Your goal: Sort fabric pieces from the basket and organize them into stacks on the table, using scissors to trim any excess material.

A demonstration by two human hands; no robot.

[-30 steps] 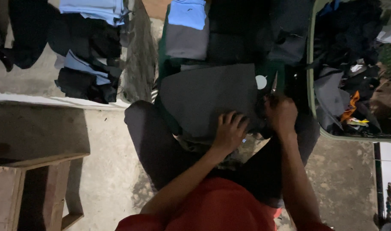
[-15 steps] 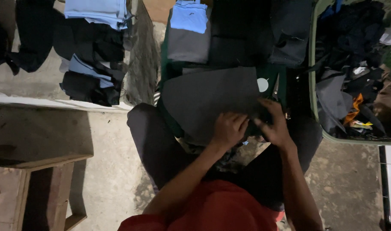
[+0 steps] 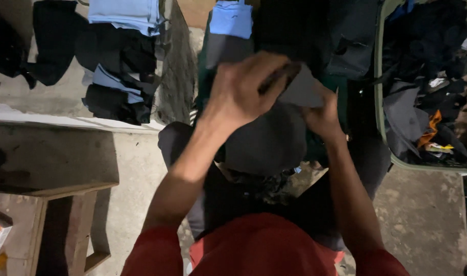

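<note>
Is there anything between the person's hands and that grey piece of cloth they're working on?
Nothing visible does. The left hand and the right hand both grip the grey cloth directly, lifted above the lap. The left hand also holds a thin dark tool.

Bare floor (image 3: 116,168) leftward; green bin (image 3: 384,128) (heaped with clothes) close on the right.

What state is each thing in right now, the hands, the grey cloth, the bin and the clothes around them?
left hand: raised, gripping the grey cloth's top edge
right hand: gripping the same cloth on its right side
grey cloth: lifted, hanging between both hands
green bin: open, full of jumbled dark clothes
blue garment: folded, lying flat
clothes on ledge: stacked, partly folded
</note>
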